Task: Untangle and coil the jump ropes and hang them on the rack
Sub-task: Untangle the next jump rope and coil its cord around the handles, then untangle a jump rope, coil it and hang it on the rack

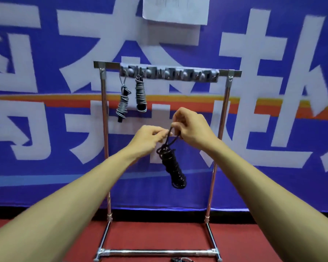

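Rack (106, 64) is being viewed head-on. It is being backed by a blue banner (273, 186) with large white characters and is standing on the red floor (150, 237). A white sheet (175, 10) is being shown at the banner's top edge. A hook strip (169, 73) is being carried along the rack's top bar. Two coiled ropes are being held on hooks at the strip's left end, just beside each other: left grey rope (123, 103) and right grey rope (141, 95). The rest of the strip is too blurred for hook detail to be told. A dark item (180, 259) is being cut off by the frame's bottom edge, on the floor just in front of the rack's base bar; it cannot be identified.

Black rope (173, 167), coiled, is being held up in front of the rack's middle, between the uprights and below the top bar. Its top loop is being pinched by the right hand (193, 127), fingers curled round it. The same loop is being pinched from the left by the left hand (146, 140), thumb against fingertips. The coil is being left hanging free beneath both hands, slightly tilted.
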### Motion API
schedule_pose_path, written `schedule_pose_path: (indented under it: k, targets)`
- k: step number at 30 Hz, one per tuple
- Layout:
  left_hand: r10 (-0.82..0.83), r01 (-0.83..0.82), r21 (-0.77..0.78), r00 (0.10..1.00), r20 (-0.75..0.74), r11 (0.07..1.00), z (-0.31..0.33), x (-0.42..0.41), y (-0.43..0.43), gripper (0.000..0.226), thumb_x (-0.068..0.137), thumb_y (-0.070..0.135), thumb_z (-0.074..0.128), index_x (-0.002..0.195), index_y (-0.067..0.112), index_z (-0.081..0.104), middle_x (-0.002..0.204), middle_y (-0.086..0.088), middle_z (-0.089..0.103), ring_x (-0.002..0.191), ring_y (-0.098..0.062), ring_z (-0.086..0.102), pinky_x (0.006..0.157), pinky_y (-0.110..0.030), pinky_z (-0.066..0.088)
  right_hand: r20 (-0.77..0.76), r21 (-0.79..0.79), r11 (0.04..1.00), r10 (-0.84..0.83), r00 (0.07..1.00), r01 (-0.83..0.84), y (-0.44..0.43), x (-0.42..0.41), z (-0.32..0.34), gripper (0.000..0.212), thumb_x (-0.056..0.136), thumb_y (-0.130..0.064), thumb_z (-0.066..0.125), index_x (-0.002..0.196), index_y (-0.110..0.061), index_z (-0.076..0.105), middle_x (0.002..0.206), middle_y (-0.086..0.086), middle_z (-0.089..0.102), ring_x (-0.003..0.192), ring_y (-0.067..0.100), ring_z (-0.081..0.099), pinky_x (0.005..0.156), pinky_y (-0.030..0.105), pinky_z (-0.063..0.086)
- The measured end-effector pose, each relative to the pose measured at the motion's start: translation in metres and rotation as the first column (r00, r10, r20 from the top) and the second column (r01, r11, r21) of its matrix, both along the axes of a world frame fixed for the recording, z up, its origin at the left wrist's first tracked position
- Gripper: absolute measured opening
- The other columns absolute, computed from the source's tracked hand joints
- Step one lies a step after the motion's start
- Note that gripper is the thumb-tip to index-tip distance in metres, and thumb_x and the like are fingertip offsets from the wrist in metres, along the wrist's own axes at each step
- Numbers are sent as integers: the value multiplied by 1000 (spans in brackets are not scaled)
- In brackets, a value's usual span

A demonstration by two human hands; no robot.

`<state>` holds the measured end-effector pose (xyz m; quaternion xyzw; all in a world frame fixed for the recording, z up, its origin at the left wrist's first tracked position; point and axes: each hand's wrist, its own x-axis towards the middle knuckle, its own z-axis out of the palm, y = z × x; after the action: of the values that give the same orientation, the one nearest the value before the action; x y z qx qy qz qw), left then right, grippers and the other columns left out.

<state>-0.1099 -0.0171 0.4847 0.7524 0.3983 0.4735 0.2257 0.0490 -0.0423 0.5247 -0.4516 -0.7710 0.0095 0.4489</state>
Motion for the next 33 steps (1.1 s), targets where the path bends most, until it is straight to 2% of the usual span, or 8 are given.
schedule_pose_path:
  k: [2, 6, 11, 16, 22, 27, 31, 33]
  targets:
    - [23, -24, 28, 1000, 20, 999, 13, 2, 1, 18, 97, 23, 59, 95, 20, 76, 90, -3, 72, 79, -11, 56, 77, -33, 47, -72, 18, 1000, 4, 997, -2, 5, 0, 11, 5, 91, -9, 61, 87, -7, 57, 59, -7, 64, 47, 2, 56, 50, 16, 45]
    - [-5, -9, 56, 968, 251, 998, 39, 6, 7, 20, 95, 25, 61, 84, 16, 75, 77, 3, 66, 71, -8, 53, 72, -26, 43, -239, 10, 997, 78, 968, -77, 17, 1, 34, 9, 92, -11, 62, 90, -3, 59, 66, 4, 67, 51, 15, 60, 52, 25, 52]
    - [68, -105, 193, 979, 193, 975, 66, -1, 21, 13, 85, 19, 74, 95, 11, 76, 82, 0, 74, 69, -4, 63, 66, -19, 50, -389, -27, 974, 197, 900, -225, 40, -7, 60, 4, 90, -12, 64, 89, -8, 63, 70, 12, 65, 51, 15, 59, 53, 30, 49]
    - [59, -122, 133, 912, 407, 984, 99, -7, 50, 6, 84, 17, 74, 85, 11, 74, 71, -5, 72, 64, -13, 64, 54, -18, 50, -651, -58, 901, 293, 701, -431, 75, -13, 90, 14, 86, 10, 58, 87, -3, 61, 76, 13, 59, 58, 18, 58, 56, 21, 54]
    - [183, -253, 89, 863, 471, 963, 127, -6, 107, 8, 84, 22, 75, 76, 19, 74, 66, 0, 73, 67, -16, 67, 68, -29, 54, -662, -20, 912, 294, 689, -409, 133, -21, 101, 21, 89, 5, 57, 105, -6, 66, 77, 11, 63, 59, 17, 59, 58, 21, 55]
    - [213, -293, 80, 832, 513, 953, 152, 3, 160, 16, 81, 16, 77, 67, 21, 73, 63, -3, 71, 63, -19, 66, 74, -39, 59, -663, -18, 919, 284, 693, -393, 185, -22, 117, 45, 84, 18, 41, 115, -5, 64, 79, 10, 64, 64, 14, 57, 61, 19, 54]
    - [296, -384, 77, 812, 502, 920, 165, 8, 200, 17, 84, 19, 75, 68, 24, 71, 69, -1, 72, 70, -17, 69, 78, -36, 59, -600, -17, 945, 253, 759, -328, 216, -29, 129, 47, 82, 15, 42, 99, -18, 70, 72, -2, 66, 68, 11, 58, 66, 24, 50]
    - [331, -414, 47, 786, 522, 909, 168, 12, 213, 17, 83, 18, 76, 68, 24, 70, 72, -1, 72, 75, -19, 70, 80, -37, 59, -577, -18, 965, 203, 791, -261, 227, -32, 130, 47, 82, 11, 41, 89, -26, 70, 79, 0, 70, 78, 14, 62, 75, 33, 54]
